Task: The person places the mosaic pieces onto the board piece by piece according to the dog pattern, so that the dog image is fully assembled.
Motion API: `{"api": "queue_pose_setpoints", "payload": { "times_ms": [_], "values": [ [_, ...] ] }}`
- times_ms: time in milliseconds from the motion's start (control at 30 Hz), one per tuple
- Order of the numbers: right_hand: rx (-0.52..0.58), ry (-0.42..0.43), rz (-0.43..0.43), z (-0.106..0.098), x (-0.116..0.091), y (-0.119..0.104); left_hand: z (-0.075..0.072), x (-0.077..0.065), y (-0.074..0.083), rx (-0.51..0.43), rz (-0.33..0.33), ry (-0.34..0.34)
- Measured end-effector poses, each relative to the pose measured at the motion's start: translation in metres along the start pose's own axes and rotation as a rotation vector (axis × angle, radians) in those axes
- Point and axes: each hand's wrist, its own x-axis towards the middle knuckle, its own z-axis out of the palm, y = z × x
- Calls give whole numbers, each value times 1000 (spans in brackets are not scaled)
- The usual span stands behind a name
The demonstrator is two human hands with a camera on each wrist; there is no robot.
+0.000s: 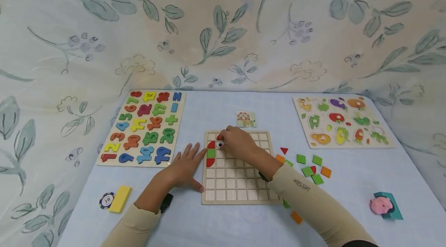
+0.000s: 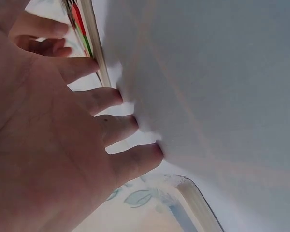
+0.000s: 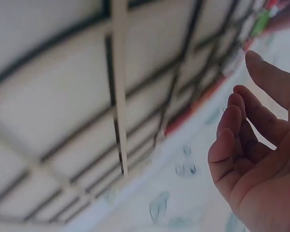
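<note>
A square wooden grid board lies in front of me. My right hand reaches over its upper left, fingertips right at a round white eye piece with a black dot. In the right wrist view a gap shows between thumb and bent fingers, with no piece visible in it. Beneath those fingers a red piece is partly hidden. Down the left column run a red curved piece, a green square and another red curved piece. My left hand rests with fingers spread along the board's left edge.
A number puzzle stands at left, a vegetable puzzle at right. Above the board lies a picture card. Several loose pieces, including a green square, are scattered right. A yellow block and poker chip lie left.
</note>
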Motion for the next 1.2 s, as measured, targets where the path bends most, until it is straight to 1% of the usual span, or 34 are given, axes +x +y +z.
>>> {"api": "queue_pose_setpoints", "payload": {
  "times_ms": [100,167,267,367,433,567,633,800,967,1067,1133,1200],
  "values": [
    [43,19,6,-17,-10,10,-2,-1,-3,-4,-4,9],
    [52,27,20,-28,-21,20,-5,-3,-5,0,-15,19],
    [59,-8,64,-39,-41,38,-9,-6,-10,9,-30,21],
    [54,-79,115,-38,-66,55,-12,-8,-13,9,-34,20],
    [35,-114,144,-33,-82,66,-14,-8,-15,8,-35,20],
    [0,-140,192,-20,-106,80,-17,-11,-16,2,-29,20],
    [-9,-143,224,-15,-113,82,-17,-13,-16,0,-23,20],
    [-49,-107,278,-10,-123,81,-15,-13,-14,-11,-16,21],
    [-78,-101,296,-7,-133,83,-9,-10,-8,-23,1,6],
    [-85,-109,299,-7,-141,85,-4,-6,-3,-11,18,-5],
    [-74,-106,297,-10,-144,85,-2,-3,0,-8,25,-12],
    [-58,-81,284,-15,-144,84,0,-1,3,-3,27,-19]
  ]
}}
